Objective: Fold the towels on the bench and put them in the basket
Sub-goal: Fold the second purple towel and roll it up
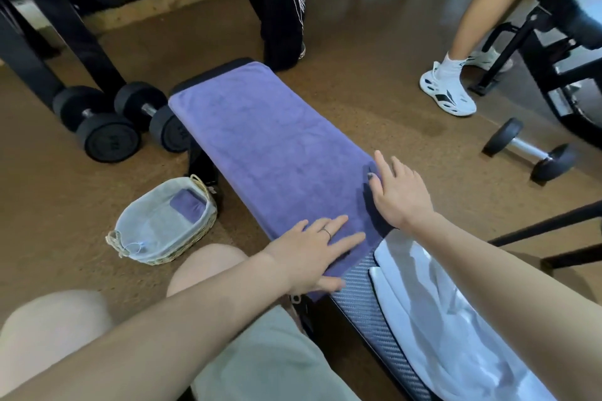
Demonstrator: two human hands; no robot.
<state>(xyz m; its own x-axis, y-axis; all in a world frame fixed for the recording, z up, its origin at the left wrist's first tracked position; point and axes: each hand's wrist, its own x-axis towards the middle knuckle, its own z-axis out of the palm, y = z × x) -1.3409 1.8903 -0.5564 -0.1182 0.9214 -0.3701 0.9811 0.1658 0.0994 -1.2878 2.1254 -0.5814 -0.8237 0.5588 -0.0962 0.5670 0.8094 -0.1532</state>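
A purple towel lies spread flat along the black bench, covering most of its far half. My left hand presses flat on the towel's near end, fingers straight. My right hand rests at the towel's right edge with fingers spread; its thumb touches the hem. A white towel lies crumpled on the bench's near part. On the floor to the left stands a wicker basket with a pale cloth lining. It holds one folded purple towel.
Black dumbbells lie on the floor left of the bench, by a dark rack. Another dumbbell lies at the right. Two people's legs stand beyond the bench, one wearing a white shoe. A second bench is at far right.
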